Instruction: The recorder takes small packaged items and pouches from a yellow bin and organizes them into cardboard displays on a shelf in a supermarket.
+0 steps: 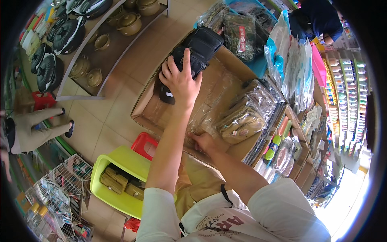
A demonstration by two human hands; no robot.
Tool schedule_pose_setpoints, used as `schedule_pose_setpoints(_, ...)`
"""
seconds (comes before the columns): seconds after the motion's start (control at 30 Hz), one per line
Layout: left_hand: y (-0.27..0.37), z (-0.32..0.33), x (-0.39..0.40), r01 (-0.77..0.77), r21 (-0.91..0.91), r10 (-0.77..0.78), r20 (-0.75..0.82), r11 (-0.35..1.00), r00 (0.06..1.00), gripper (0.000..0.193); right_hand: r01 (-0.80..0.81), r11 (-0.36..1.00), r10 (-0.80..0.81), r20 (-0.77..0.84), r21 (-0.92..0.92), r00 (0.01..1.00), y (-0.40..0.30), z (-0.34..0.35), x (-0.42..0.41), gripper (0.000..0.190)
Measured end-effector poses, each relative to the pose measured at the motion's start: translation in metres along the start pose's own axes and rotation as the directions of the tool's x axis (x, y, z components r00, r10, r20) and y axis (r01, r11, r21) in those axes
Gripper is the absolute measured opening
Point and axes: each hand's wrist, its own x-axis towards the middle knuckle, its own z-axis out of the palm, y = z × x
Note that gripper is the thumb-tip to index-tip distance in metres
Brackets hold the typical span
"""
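Observation:
My left hand (181, 80) lies spread over a black leather-look bag (205, 44) at the far left end of a large cardboard box (145, 104); whether it grips the bag is unclear. Another black item (167, 94) with a white tag is partly hidden under that hand. My right hand (205, 142) is low inside the near side of the box, its fingers at crumpled clear plastic film (201, 121); its grip cannot be made out. To its right, a khaki bag (243, 125) in clear plastic lies in the box, beside more plastic-wrapped bags.
A lime-green bin (99, 178) with khaki bags and a red stool (145, 145) stand at the left. Clay pots (129, 23) fill a shelf beyond. Plastic-wrapped camouflage bags (240, 36) are behind the box. One person (317, 18) bends at upper right; another (39, 128) is at left.

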Motion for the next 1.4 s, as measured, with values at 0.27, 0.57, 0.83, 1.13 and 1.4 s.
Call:
schedule_pose_setpoints(0.27, -0.014, 0.005, 0.002, -0.154, -0.113, 0.152, -0.026, 0.981, 0.988, 0.090, 0.017, 1.000, -0.017, 0.009, -0.006, 1.000, 0.000, -0.003, -0.005, 0.078)
schedule_pose_setpoints(0.57, -0.021, -0.004, 0.004, -0.222, -0.136, 0.221, -0.021, 0.966, 0.975, 0.095, 0.013, 1.000, -0.013, -0.009, -0.010, 1.000, 0.001, 0.002, 0.001, 0.078)
schedule_pose_setpoints(0.83, -0.006, -0.049, -0.082, 0.409, -0.367, -0.439, 0.002, 0.836, 0.899, 0.097, 0.011, 1.000, -0.012, -0.016, -0.026, 1.000, 0.000, 0.001, -0.001, 0.075)
schedule_pose_setpoints(1.13, -0.032, 0.001, -0.103, 0.602, -0.555, -0.573, 0.254, 0.574, 0.779, 0.100, 0.107, 0.994, -0.108, 0.024, 0.016, 0.994, 0.012, 0.010, 0.009, 0.071)
schedule_pose_setpoints(1.4, -0.027, -0.188, -0.142, 0.268, -0.825, -0.495, -0.017, 0.498, 0.869, 0.047, 0.051, 0.997, -0.053, 0.043, 0.051, 0.998, 0.006, 0.003, 0.008, 0.069)
